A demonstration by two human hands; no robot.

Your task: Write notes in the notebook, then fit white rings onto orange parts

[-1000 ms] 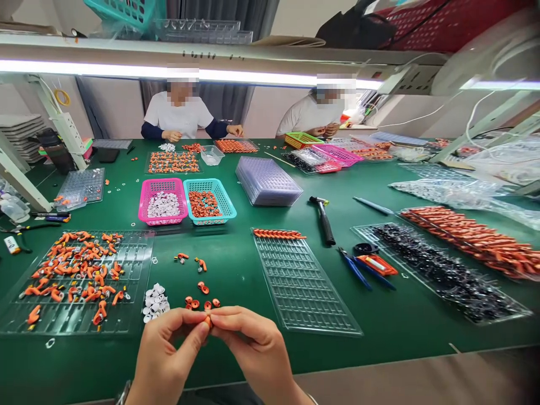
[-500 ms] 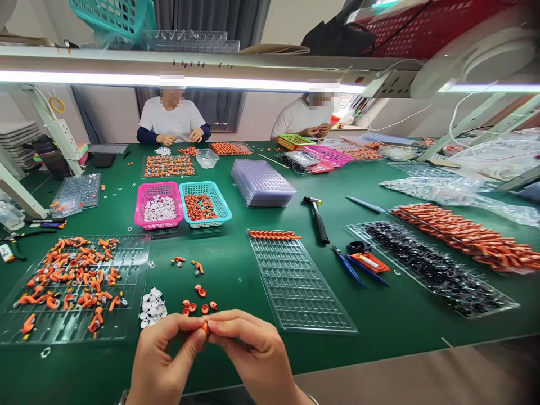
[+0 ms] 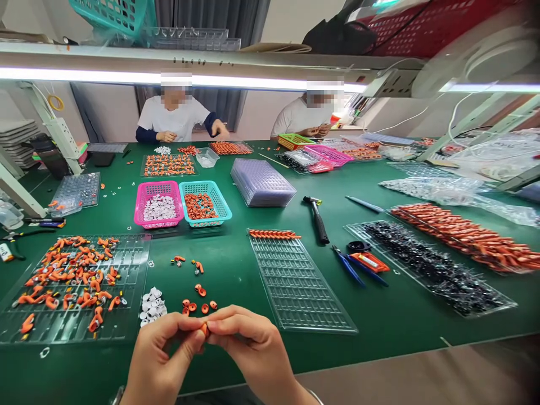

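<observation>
Both hands meet at the near edge of the green table. My left hand (image 3: 166,349) and my right hand (image 3: 253,346) pinch one small orange part (image 3: 205,328) between their fingertips, which hide most of it. Just beyond my fingers lie several small orange cup-shaped pieces (image 3: 205,308). A heap of white round caps (image 3: 152,306) sits beside my left hand. Further off are two curved orange pieces with metal ends, one of them (image 3: 198,267) nearer. To the right of my hands, a clear ribbed tray (image 3: 304,281) holds a row of orange parts (image 3: 274,234) at its far end.
A clear tray (image 3: 137,247) of curved orange pieces lies left. Beyond stand a pink basket (image 3: 137,211) of white caps, a turquoise basket (image 3: 228,211) of orange pieces and stacked trays (image 3: 264,183). A hammer (image 3: 318,222) and pliers (image 3: 352,270) lie right. Two people sit opposite.
My hands stay almost in place, still pinching the orange part. Across the table, the left person's arm has reached out over the tray of orange parts.
</observation>
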